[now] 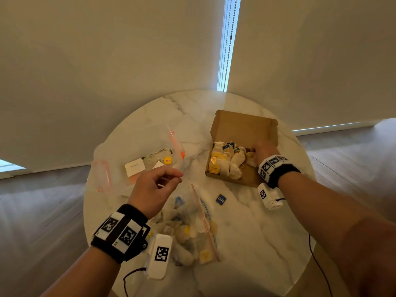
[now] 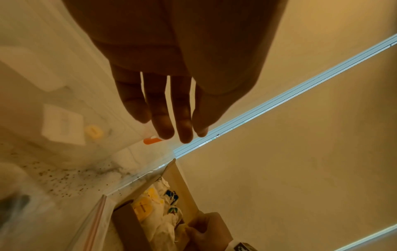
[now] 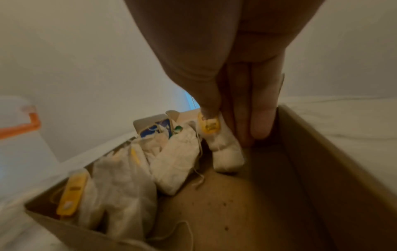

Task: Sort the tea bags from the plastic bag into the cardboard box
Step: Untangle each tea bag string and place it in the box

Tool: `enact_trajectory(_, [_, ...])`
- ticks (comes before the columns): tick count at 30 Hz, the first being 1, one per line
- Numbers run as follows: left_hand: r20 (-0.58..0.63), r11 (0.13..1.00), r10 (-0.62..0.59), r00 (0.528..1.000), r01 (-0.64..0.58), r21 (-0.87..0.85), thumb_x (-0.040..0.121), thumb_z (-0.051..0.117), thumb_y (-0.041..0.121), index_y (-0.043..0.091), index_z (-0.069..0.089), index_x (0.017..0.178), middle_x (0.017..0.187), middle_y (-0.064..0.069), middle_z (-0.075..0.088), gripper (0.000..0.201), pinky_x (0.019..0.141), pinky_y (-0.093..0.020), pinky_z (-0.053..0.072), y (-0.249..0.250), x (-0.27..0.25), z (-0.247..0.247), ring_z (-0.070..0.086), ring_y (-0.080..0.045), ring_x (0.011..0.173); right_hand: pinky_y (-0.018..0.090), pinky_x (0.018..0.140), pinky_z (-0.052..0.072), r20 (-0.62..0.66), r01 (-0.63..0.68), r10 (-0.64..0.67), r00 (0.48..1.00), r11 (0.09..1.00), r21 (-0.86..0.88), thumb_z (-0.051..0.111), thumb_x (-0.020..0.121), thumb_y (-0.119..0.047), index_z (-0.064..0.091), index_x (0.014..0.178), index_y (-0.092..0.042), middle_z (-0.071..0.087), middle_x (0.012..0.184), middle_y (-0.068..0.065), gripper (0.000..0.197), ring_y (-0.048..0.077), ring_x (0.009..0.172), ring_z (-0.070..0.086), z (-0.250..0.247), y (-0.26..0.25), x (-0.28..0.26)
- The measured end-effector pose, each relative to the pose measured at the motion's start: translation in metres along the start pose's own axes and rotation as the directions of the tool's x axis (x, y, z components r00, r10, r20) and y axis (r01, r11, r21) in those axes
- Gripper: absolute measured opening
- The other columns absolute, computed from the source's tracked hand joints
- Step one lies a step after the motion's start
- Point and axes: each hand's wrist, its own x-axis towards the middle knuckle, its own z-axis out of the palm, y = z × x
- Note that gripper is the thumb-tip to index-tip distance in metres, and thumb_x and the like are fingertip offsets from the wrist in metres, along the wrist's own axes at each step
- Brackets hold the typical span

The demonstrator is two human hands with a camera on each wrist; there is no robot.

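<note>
An open cardboard box [image 1: 242, 127] stands at the right of the marble table, with several white tea bags [image 1: 225, 161] packed along its left side. My right hand [image 1: 260, 153] reaches into the box. In the right wrist view its thumb and fingers [image 3: 260, 122] pinch a white tea bag with a yellow tag [image 3: 225, 149] that stands upright near the box wall [image 3: 322, 169]. A clear zip plastic bag [image 1: 192, 236] holding several tea bags lies at the front centre. My left hand [image 1: 158, 185] hovers above it with relaxed fingers [image 2: 163, 122] and holds nothing.
A second clear bag with an orange zip [image 1: 139, 146] sits at the back left and holds a white card [image 1: 135, 167] and a yellow tag [image 1: 167, 160]. A loose blue tag [image 1: 221, 199] lies between bag and box. Tea crumbs [image 2: 64, 178] dot the table [image 1: 257, 243].
</note>
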Motion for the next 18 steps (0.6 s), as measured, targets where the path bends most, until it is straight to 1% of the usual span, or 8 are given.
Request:
enact_trajectory(2, [0.008,1.000,-0.013,1.000,0.013,-0.003,0.088,0.068,0.001,0.027,0.072,0.087,0.084,0.012,0.073,0.026,0.072,-0.031,0.057,-0.001,0.002,0.000,0.067,-0.011,0.074,0.033,0.073,0.048,-0.010,-0.018,0.017,1.000,1.000,-0.023,0.051,0.097,-0.015,0.063,0.104,-0.005,0.062,0.100,0.016,0.017,0.032,0.089,0.061,0.008,0.001,0.006])
enact_trajectory(4, [0.015,1.000,-0.024,1.000,0.024,-0.007,0.089,0.067,0.000,0.027,0.072,0.086,0.083,0.012,0.073,0.027,0.072,-0.032,0.057,-0.001,0.004,-0.001,0.067,-0.010,0.073,0.032,0.070,0.045,-0.002,-0.030,0.030,1.000,0.999,-0.014,0.049,0.097,-0.015,0.064,0.102,-0.005,0.062,0.099,0.016,0.019,0.031,0.086,0.060,0.014,0.000,0.013])
enact_trajectory(7, [0.014,0.999,-0.036,0.999,0.037,-0.013,0.089,0.066,-0.001,0.026,0.072,0.086,0.082,0.011,0.073,0.027,0.073,-0.034,0.057,-0.001,0.007,-0.001,0.067,-0.009,0.072,0.032,0.075,0.049,0.030,-0.033,0.031,0.999,0.996,0.082,0.052,0.096,-0.017,0.067,0.108,-0.010,0.065,0.102,0.014,0.021,0.029,0.087,0.060,0.018,0.000,0.023])
enact_trajectory(9, [0.012,0.999,-0.043,0.999,0.043,-0.015,0.089,0.066,-0.001,0.026,0.072,0.086,0.082,0.011,0.073,0.027,0.073,-0.034,0.057,-0.002,0.009,-0.001,0.067,-0.009,0.072,0.030,0.074,0.046,0.014,-0.030,0.029,0.999,0.994,0.109,0.053,0.096,-0.016,0.069,0.111,-0.013,0.066,0.106,0.014,0.022,0.030,0.091,0.061,0.018,0.003,0.027])
enact_trajectory(11, [0.016,0.999,-0.051,0.999,0.051,-0.016,0.089,0.066,-0.001,0.026,0.072,0.087,0.083,0.010,0.074,0.027,0.074,-0.036,0.058,-0.002,0.010,0.000,0.067,-0.009,0.073,0.028,0.069,0.043,-0.008,-0.032,0.033,0.999,0.996,0.081,0.052,0.096,-0.015,0.071,0.107,-0.012,0.068,0.102,0.014,0.022,0.031,0.088,0.062,0.018,0.004,0.029])
enact_trajectory(13, [0.027,0.998,-0.058,0.998,0.059,-0.015,0.089,0.066,-0.001,0.026,0.072,0.087,0.083,0.011,0.073,0.028,0.076,-0.038,0.059,-0.002,0.010,0.002,0.067,-0.011,0.074,0.028,0.065,0.041,-0.037,-0.036,0.038,0.999,0.998,0.049,0.050,0.095,-0.013,0.073,0.102,-0.010,0.067,0.092,0.014,0.023,0.030,0.078,0.060,0.021,0.004,0.029])
enact_trajectory(15, [0.028,0.998,-0.060,0.998,0.060,-0.017,0.090,0.065,0.000,0.027,0.072,0.087,0.084,0.011,0.073,0.028,0.077,-0.039,0.059,-0.002,0.009,0.003,0.067,-0.012,0.075,0.030,0.063,0.042,-0.046,-0.041,0.042,0.998,0.999,0.024,0.049,0.095,-0.010,0.072,0.094,-0.006,0.063,0.081,0.013,0.023,0.028,0.071,0.055,0.023,0.002,0.028])
enact_trajectory(18, [0.028,0.998,-0.062,0.998,0.063,-0.020,0.090,0.065,0.000,0.026,0.072,0.087,0.084,0.010,0.073,0.028,0.077,-0.040,0.059,-0.004,0.009,0.004,0.068,-0.012,0.076,0.032,0.065,0.045,-0.067,-0.035,0.036,0.997,0.999,0.026,0.047,0.095,-0.010,0.067,0.093,-0.005,0.062,0.084,0.015,0.021,0.030,0.074,0.056,0.024,0.000,0.025])
